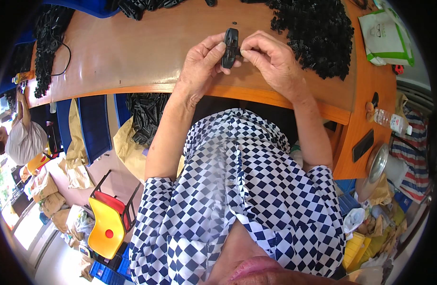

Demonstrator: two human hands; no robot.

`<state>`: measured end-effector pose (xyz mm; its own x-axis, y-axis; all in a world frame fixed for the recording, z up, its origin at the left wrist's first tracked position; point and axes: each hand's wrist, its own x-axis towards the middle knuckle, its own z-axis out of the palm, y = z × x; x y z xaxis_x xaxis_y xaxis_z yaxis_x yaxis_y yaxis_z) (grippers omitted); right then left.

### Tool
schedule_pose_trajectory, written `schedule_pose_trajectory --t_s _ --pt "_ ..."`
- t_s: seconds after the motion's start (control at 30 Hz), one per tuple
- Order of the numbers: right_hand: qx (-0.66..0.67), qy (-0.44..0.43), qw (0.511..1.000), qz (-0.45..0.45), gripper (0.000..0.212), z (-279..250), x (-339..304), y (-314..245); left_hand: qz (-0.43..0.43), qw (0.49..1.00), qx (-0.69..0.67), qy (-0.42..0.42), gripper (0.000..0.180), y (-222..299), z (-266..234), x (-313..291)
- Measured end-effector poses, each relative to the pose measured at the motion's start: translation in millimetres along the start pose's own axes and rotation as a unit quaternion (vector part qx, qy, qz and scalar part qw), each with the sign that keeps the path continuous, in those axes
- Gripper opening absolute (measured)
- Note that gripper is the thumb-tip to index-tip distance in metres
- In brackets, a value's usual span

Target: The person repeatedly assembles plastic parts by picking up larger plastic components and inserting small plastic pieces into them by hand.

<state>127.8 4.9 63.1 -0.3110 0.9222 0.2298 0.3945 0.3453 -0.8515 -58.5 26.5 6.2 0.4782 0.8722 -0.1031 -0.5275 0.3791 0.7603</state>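
My left hand (206,59) is closed around a long black plastic part (230,47), held upright over the front of the wooden table (128,57). Thumb and fingers of my right hand (270,59) are pinched together at the part's right side; whatever sits between those fingertips is too small to make out. One tiny dark piece (234,23) lies on the tabletop just beyond the held part. To the right of my hands spreads a large heap of small black pieces (318,38).
More black parts (52,42) pile up at the left, with others (147,114) in a paper-lined container below the table edge. At right are a green-white bag (384,38), a bottle (392,122) and a phone (363,146). A yellow chair (104,225) stands lower left; another person (26,142) sits far left.
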Motion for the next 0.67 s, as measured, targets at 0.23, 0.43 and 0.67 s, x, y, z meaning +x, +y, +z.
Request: schedule_pose_trajectory --t_s 0.23,0.43,0.67 --pt "-0.126 -0.128 0.976 -0.122 0.008 -10.8 10.1 0.4 -0.017 0.993 0.116 0.013 0.032 -1.6 0.3 -8.1" --pt "-0.226 -0.223 0.94 -0.126 0.011 4.1 20.1 -22.5 0.0 0.966 0.258 0.021 0.026 0.9 -7.2 -29.0" --pt "-0.164 -0.277 0.942 -0.098 0.01 43.7 27.9 -32.4 0.003 0.961 0.277 0.011 0.026 -4.2 -36.1 -57.3"
